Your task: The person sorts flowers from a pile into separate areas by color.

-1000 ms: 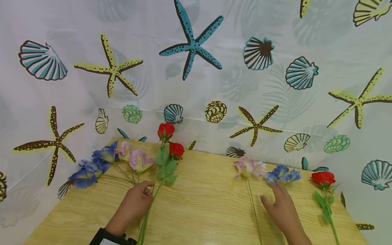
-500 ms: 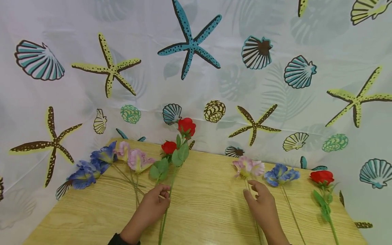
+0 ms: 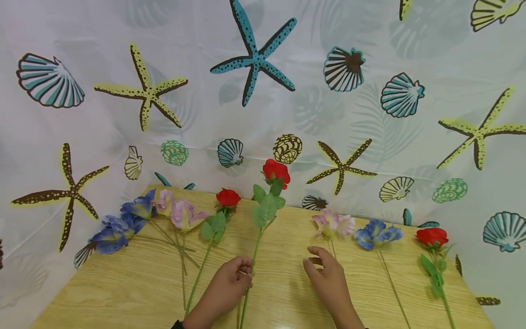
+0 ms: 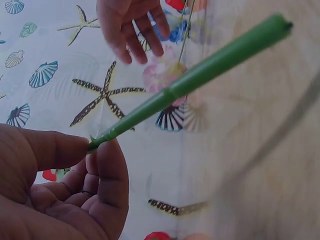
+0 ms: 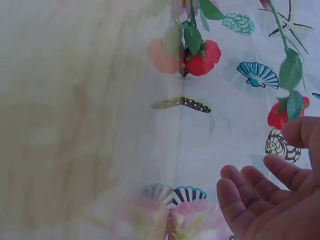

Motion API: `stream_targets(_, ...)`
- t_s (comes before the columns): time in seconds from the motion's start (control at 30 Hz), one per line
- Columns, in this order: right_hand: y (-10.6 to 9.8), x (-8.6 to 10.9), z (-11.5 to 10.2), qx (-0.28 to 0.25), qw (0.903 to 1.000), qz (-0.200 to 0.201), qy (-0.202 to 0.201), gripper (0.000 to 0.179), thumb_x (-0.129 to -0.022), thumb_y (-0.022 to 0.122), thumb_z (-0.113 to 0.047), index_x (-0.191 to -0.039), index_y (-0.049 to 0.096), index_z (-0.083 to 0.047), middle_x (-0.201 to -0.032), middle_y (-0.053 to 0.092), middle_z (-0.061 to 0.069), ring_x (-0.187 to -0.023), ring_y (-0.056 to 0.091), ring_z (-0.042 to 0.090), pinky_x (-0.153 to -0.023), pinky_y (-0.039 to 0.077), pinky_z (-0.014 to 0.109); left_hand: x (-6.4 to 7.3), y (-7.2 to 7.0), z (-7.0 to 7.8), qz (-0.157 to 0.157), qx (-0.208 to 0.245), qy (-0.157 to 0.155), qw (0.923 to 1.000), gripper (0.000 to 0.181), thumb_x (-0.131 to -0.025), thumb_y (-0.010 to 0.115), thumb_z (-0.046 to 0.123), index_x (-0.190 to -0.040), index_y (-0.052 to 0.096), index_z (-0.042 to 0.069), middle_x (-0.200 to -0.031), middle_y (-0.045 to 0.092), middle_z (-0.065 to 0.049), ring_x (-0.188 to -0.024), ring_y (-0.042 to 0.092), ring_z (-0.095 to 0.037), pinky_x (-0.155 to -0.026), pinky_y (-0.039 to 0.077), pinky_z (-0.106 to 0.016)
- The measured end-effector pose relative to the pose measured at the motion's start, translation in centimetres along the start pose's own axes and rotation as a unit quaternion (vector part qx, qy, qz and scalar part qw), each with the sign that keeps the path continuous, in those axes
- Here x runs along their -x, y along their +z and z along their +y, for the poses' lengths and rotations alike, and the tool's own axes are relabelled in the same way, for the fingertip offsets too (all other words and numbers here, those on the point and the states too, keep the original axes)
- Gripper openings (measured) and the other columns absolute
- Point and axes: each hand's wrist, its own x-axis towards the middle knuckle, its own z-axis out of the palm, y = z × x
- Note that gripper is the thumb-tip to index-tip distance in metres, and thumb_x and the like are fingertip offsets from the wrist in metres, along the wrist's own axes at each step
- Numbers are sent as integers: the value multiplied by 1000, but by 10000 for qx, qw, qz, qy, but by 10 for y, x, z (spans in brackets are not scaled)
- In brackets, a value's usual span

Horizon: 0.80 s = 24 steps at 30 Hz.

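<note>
Between thumb and fingertips, my left hand [image 3: 228, 288] pinches the green stem of a red rose [image 3: 276, 172]. The bloom is raised in front of the curtain, with green leaves just below it. In the left wrist view the stem [image 4: 195, 77] slants up and away from the pinching fingers [image 4: 112, 175]. My right hand [image 3: 328, 281] is a short way to the right, its fingers loosely bent and holding nothing. A pink flower [image 3: 334, 224] lies just beyond it, its stem partly hidden by that hand. Another red rose [image 3: 228, 198] lies left of the held one.
Blue flowers [image 3: 119, 228] and pink flowers [image 3: 186, 215] lie at the left of the wooden table [image 3: 111, 292]. To the right are a blue flower [image 3: 377, 234] and a red rose [image 3: 432, 238]. A shell-patterned curtain [image 3: 189, 27] rises behind the table.
My left hand has moved right with one red rose, leaving the other rose lying on the table. The right hand has moved left, from the blue flower past the pink flower's stem.
</note>
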Motion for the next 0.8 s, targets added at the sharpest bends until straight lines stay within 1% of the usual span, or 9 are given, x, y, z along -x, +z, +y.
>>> stream_targets(0.13, 11, 4, -4, -294, 9995, -113, -53, 35, -97, 65, -24, -129, 62, -9, -130, 62, 10, -107, 64, 21, -86, 55, 42, 0, 10, -1, -186, 121, -31, 9997, 35, -99, 50, 4, -130, 49, -12, -110, 54, -13, -92, 57, -23, -71, 49, -32)
stream_targets(0.27, 20, 8, -12, -621, 9976, -223, -199, 35, -97, 66, -26, -128, 61, -12, -127, 63, 7, -106, 63, 19, -89, 53, 44, -1, 19, 2, -255, 272, -26, 9993, 36, -98, 50, 3, -130, 49, -13, -112, 54, -14, -96, 55, -23, -76, 49, -33)
stream_targets(0.4, 26, 9, -23, -879, 9952, -250, -343, 35, -97, 67, -23, -129, 59, -13, -124, 64, 6, -105, 62, 18, -89, 52, 44, -4, 28, 3, -218, 446, -40, 9988, 34, -95, 53, 1, -127, 52, -11, -109, 54, -12, -92, 54, -21, -73, 49, -31)
stream_targets(0.53, 31, 10, -34, -1130, 9924, -267, -416, 37, -94, 69, -18, -129, 59, -12, -119, 65, 5, -102, 63, 18, -86, 53, 36, -3, 34, 2, -231, 536, -53, 9983, 30, -95, 53, 0, -123, 54, -11, -105, 54, -10, -87, 52, -20, -70, 48, -28)
stream_targets(0.6, 33, 11, -39, -1193, 9913, -307, -470, 38, -93, 70, -16, -129, 59, -12, -116, 64, 5, -100, 62, 18, -84, 53, 32, -3, 36, 1, -241, 568, -25, 9981, 28, -95, 54, -1, -121, 55, -11, -103, 55, -10, -86, 52, -19, -69, 47, -26)
stream_targets(0.67, 35, 12, -42, -1197, 9909, -313, -532, 38, -93, 70, -14, -129, 59, -10, -113, 64, 5, -98, 62, 18, -83, 53, 30, -3, 38, 1, -243, 633, -63, 9977, 25, -95, 54, -1, -118, 56, -11, -100, 55, -10, -84, 52, -19, -68, 47, -25)
stream_targets(0.8, 37, 14, -45, -1235, 9906, -288, -520, 36, -94, 68, -11, -128, 59, -8, -107, 62, 4, -98, 62, 18, -82, 52, 29, -3, 42, 0, -246, 730, -129, 9969, 22, -96, 55, -2, -116, 58, -10, -98, 57, -10, -82, 53, -19, -65, 47, -23)
